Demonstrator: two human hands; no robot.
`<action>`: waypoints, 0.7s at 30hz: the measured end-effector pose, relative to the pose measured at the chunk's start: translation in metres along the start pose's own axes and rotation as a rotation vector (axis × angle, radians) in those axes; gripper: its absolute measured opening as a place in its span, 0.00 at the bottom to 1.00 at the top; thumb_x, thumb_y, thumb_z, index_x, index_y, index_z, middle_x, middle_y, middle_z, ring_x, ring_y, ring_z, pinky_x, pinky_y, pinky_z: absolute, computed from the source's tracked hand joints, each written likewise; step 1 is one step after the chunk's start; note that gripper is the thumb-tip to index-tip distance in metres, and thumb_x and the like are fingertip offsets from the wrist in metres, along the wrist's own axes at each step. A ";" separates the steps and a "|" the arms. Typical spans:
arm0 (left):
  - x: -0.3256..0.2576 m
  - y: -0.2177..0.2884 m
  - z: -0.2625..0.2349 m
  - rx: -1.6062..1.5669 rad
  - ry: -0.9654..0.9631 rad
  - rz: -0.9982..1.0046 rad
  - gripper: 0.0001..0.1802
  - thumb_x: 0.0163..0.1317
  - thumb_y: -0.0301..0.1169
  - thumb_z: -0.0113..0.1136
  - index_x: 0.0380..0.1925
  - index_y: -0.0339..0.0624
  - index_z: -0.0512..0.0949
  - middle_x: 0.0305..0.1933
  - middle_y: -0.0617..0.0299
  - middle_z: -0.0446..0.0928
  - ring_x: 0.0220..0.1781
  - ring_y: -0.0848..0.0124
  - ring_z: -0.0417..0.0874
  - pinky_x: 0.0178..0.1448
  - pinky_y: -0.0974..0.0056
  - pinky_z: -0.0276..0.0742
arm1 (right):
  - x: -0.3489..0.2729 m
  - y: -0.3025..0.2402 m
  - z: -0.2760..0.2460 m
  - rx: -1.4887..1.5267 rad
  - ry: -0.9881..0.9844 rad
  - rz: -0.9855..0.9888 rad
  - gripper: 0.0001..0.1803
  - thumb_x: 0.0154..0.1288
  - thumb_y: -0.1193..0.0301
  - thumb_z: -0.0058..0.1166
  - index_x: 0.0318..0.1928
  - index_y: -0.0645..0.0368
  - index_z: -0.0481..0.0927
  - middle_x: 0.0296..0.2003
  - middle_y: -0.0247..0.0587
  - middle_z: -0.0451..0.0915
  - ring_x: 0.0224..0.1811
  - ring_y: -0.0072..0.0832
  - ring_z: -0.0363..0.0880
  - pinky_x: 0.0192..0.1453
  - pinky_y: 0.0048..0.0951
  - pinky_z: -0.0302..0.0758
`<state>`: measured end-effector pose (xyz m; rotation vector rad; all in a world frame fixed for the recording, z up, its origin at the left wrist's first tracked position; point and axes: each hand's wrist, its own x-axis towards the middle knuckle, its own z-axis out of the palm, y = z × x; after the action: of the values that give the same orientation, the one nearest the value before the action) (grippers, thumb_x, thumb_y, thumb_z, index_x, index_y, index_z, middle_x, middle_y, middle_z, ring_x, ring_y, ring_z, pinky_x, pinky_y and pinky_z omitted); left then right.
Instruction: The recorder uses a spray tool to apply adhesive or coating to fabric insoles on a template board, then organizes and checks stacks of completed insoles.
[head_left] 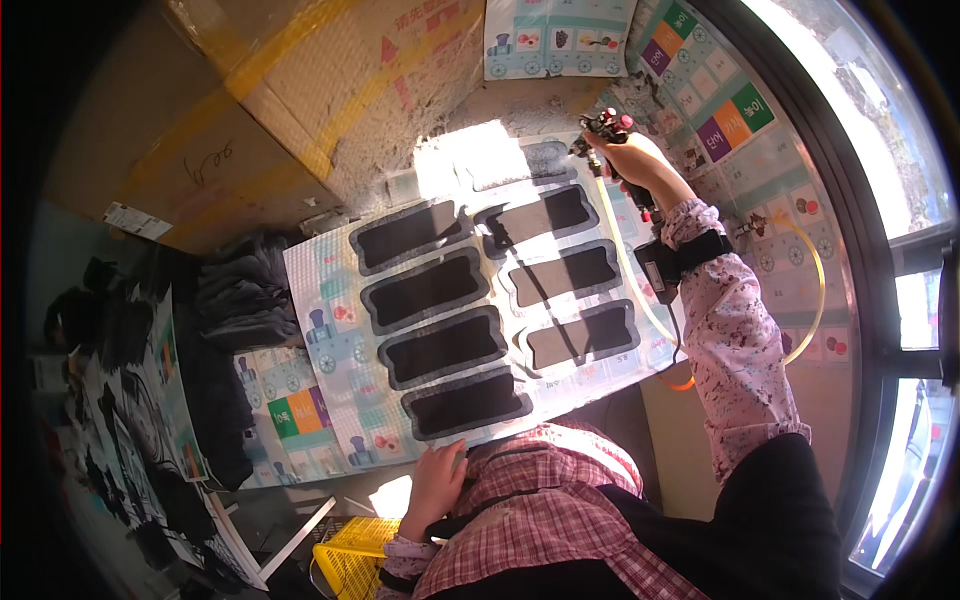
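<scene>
My right hand is closed around a small spray gun at the far right of the sheet-covered work surface. A thin yellowish hose runs down from the gun. Two columns of flat black pieces with wavy grey borders lie on the surface. The gun is beside the farthest piece of the right column, which is partly washed out by sunlight. At the near edge, below the closest left-column piece, my left hand rests with its fingers loosely extended, holding nothing.
A pile of dark fabric-like pieces lies left of the surface. Large cardboard boxes stand behind. Below left is a yellow plastic basket. Printed sheets cover the wall beside the window frame on the right.
</scene>
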<state>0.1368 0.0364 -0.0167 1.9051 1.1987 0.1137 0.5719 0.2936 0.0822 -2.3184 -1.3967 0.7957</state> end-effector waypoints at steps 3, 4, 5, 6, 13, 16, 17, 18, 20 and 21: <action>0.004 0.002 0.000 0.014 0.011 0.007 0.17 0.57 0.32 0.50 0.48 0.41 0.69 0.43 0.53 0.76 0.44 0.51 0.73 0.52 0.51 0.65 | -0.006 -0.029 0.030 0.079 -0.063 -0.125 0.35 0.56 0.38 0.42 0.18 0.61 0.76 0.12 0.37 0.72 0.13 0.25 0.73 0.23 0.27 0.71; 0.006 0.003 0.000 0.022 0.018 0.008 0.17 0.57 0.32 0.50 0.47 0.41 0.69 0.43 0.53 0.76 0.44 0.51 0.73 0.52 0.51 0.65 | -0.006 -0.037 0.039 0.060 -0.103 -0.113 0.35 0.56 0.38 0.43 0.18 0.61 0.76 0.12 0.37 0.72 0.13 0.25 0.73 0.23 0.27 0.71; 0.007 0.004 -0.001 0.017 0.039 0.029 0.17 0.57 0.31 0.50 0.47 0.41 0.70 0.43 0.54 0.76 0.44 0.51 0.73 0.51 0.52 0.65 | -0.005 -0.044 0.047 0.094 -0.120 -0.086 0.35 0.55 0.38 0.44 0.18 0.61 0.76 0.12 0.37 0.72 0.13 0.25 0.74 0.23 0.27 0.71; 0.008 0.005 -0.001 0.032 0.022 0.011 0.17 0.57 0.31 0.50 0.47 0.41 0.70 0.43 0.54 0.76 0.44 0.51 0.73 0.51 0.52 0.65 | -0.004 -0.046 0.051 0.134 -0.147 -0.066 0.34 0.55 0.39 0.45 0.18 0.61 0.77 0.11 0.36 0.72 0.13 0.25 0.74 0.22 0.26 0.71; 0.006 0.004 -0.004 0.000 0.052 0.018 0.17 0.57 0.31 0.50 0.47 0.40 0.70 0.43 0.53 0.76 0.44 0.51 0.73 0.52 0.52 0.65 | 0.002 0.016 0.002 0.022 0.032 -0.021 0.32 0.59 0.42 0.42 0.23 0.62 0.76 0.17 0.38 0.76 0.14 0.26 0.74 0.21 0.27 0.70; 0.002 0.003 -0.003 -0.008 0.044 -0.006 0.17 0.57 0.31 0.50 0.47 0.40 0.70 0.43 0.53 0.76 0.44 0.52 0.73 0.55 0.52 0.64 | 0.003 0.025 -0.010 0.044 0.056 0.087 0.29 0.58 0.42 0.45 0.34 0.59 0.76 0.18 0.35 0.72 0.14 0.23 0.72 0.17 0.24 0.71; 0.001 0.002 -0.002 -0.014 0.021 -0.034 0.17 0.57 0.31 0.50 0.47 0.40 0.69 0.43 0.53 0.76 0.45 0.52 0.74 0.56 0.52 0.64 | 0.004 0.021 -0.009 0.053 0.078 0.063 0.30 0.58 0.42 0.44 0.32 0.60 0.75 0.17 0.34 0.72 0.13 0.23 0.71 0.17 0.24 0.70; 0.000 0.002 -0.002 -0.008 0.029 -0.028 0.17 0.57 0.31 0.50 0.47 0.40 0.69 0.43 0.53 0.76 0.45 0.52 0.74 0.56 0.52 0.64 | 0.004 0.015 -0.006 0.081 0.050 0.007 0.30 0.58 0.42 0.44 0.32 0.60 0.75 0.17 0.34 0.72 0.13 0.23 0.71 0.17 0.24 0.70; -0.002 0.001 -0.001 -0.004 0.028 -0.019 0.17 0.58 0.31 0.50 0.47 0.40 0.69 0.42 0.53 0.76 0.45 0.52 0.73 0.56 0.52 0.63 | 0.004 0.000 0.002 0.126 -0.034 0.048 0.30 0.59 0.42 0.43 0.30 0.60 0.74 0.16 0.33 0.72 0.13 0.22 0.70 0.16 0.24 0.68; -0.003 0.000 -0.001 0.009 0.026 -0.032 0.17 0.58 0.31 0.50 0.47 0.40 0.69 0.42 0.53 0.76 0.45 0.52 0.73 0.56 0.52 0.63 | 0.001 -0.008 0.006 0.151 -0.061 0.006 0.30 0.60 0.42 0.43 0.29 0.60 0.73 0.15 0.33 0.71 0.12 0.22 0.69 0.16 0.24 0.67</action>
<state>0.1346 0.0350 -0.0152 1.8965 1.2486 0.1163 0.5633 0.2982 0.0812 -2.2013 -1.3069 0.9471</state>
